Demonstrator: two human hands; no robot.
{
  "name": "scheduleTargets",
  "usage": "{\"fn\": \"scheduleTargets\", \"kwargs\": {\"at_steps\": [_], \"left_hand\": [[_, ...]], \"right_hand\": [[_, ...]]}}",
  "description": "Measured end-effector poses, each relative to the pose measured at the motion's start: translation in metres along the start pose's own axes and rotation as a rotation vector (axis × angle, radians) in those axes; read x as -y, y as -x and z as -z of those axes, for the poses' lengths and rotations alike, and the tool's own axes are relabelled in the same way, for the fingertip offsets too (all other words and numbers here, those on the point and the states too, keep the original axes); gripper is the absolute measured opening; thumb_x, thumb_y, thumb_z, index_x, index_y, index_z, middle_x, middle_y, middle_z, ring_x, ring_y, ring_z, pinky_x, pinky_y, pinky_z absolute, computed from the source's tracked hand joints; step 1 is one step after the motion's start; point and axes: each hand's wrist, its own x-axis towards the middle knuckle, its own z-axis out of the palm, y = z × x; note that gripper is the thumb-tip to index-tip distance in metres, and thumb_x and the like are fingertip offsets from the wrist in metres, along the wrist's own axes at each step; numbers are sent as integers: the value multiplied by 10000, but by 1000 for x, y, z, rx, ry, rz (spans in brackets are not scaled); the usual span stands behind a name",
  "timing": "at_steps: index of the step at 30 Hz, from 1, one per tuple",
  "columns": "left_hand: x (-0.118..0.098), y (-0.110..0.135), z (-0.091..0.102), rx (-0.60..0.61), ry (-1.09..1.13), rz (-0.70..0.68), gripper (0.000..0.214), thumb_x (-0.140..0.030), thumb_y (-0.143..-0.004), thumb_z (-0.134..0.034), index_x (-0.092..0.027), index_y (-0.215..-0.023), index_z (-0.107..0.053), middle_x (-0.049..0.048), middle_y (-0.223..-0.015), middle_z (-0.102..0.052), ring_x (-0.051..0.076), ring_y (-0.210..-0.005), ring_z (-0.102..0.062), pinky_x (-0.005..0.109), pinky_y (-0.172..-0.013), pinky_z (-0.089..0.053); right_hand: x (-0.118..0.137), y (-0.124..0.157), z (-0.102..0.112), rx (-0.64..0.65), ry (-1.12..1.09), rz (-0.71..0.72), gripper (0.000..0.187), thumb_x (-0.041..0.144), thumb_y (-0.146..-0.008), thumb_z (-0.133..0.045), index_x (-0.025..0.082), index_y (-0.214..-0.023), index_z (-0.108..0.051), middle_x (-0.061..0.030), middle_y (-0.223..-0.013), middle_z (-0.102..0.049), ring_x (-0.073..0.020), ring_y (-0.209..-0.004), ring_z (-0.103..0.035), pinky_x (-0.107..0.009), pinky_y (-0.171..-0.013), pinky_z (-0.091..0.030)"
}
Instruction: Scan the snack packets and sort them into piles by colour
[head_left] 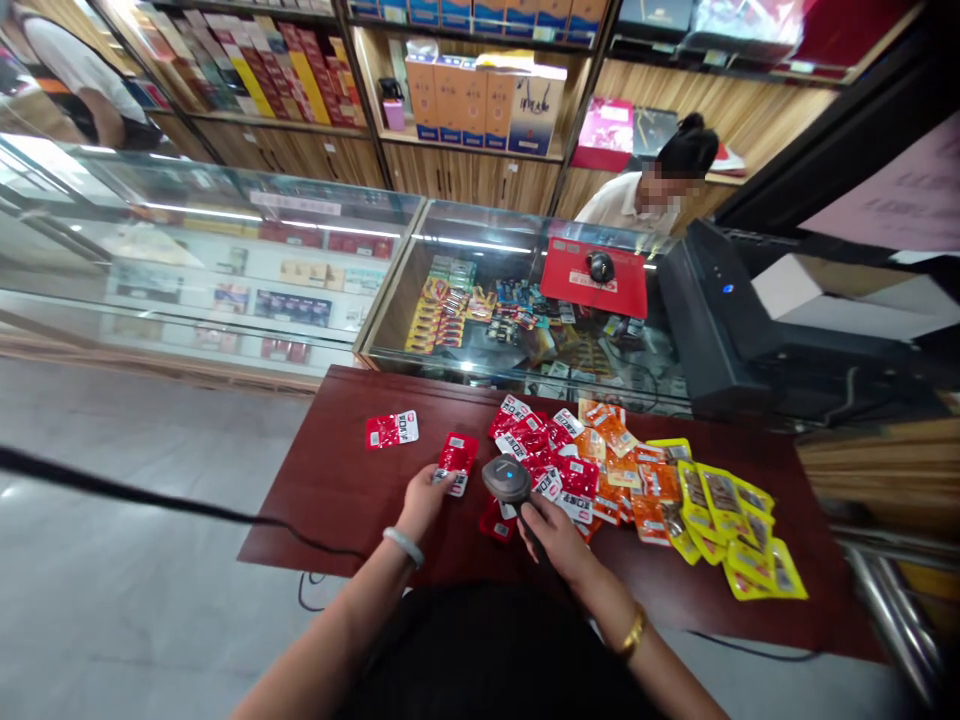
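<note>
Between the thumb and fingers of my left hand is a red and white snack packet, its barcode side facing up. My right hand is wrapped round the handle of a dark barcode scanner, whose head has a small blue light and points toward that packet. A second red and white packet lies alone on the table, left of my left hand. Beyond and right of the scanner, a heap of red packets spreads out, partly hidden by the scanner.
Orange packets and yellow packets lie farther right on the brown table. Behind it stands a glass display counter with a red mat and a black mouse. A person is behind the counter. A dark machine is at right.
</note>
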Motion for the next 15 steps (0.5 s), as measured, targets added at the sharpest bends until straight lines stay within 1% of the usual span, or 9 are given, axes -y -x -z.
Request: {"fn": "scheduleTargets", "kwargs": {"at_steps": [2, 4, 6, 9, 12, 15], "left_hand": [[-4, 4, -22, 68, 47, -26, 427, -532, -646, -707, -158, -844, -654, 50, -755, -716, 188, -694, -652, 286, -672, -505], [-7, 6, -39, 106, 39, -57, 391, -500, -651, -708, -155, -826, -656, 53, -742, -709, 183, -680, -642, 286, -668, -502], [-8, 6, -48, 119, -22, -95, 329, -462, -671, -699, -156, -783, -654, 53, -724, -701, 182, -675, -634, 279, -652, -488], [-6, 4, -56, 124, -91, -115, 287, -438, -691, -690, -161, -756, -652, 54, -728, -698, 184, -684, -631, 270, -634, -471], [-5, 4, -69, 155, -44, -96, 271, -405, -705, -682, -157, -813, -666, 67, -780, -718, 190, -714, -643, 281, -671, -491], [-14, 5, -88, 252, 27, -74, 231, -311, -699, -685, -145, -860, -689, 89, -844, -740, 212, -786, -666, 304, -737, -514]], "right_hand": [[4, 0, 0, 12, -13, 15, 423, 648, -850, -568, 226, -854, -536, 73, -568, -481, -86, -393, -385, -229, -387, -319], [7, 1, 0, 5, -23, 19, 425, 650, -841, -577, 228, -839, -533, 73, -562, -473, -87, -393, -381, -232, -388, -320], [8, 3, 2, -20, -35, 20, 431, 658, -838, -572, 230, -831, -527, 74, -560, -466, -87, -389, -375, -235, -382, -314], [8, 6, 7, -64, -59, 17, 435, 664, -838, -564, 232, -821, -512, 77, -561, -465, -84, -379, -372, -231, -369, -306], [6, 8, 11, -98, -73, 7, 436, 658, -827, -578, 229, -812, -501, 82, -559, -467, -78, -376, -376, -218, -364, -306], [3, 8, 14, -120, -72, -1, 435, 656, -822, -582, 227, -836, -508, 83, -559, -481, -78, -377, -384, -212, -369, -313]]}}
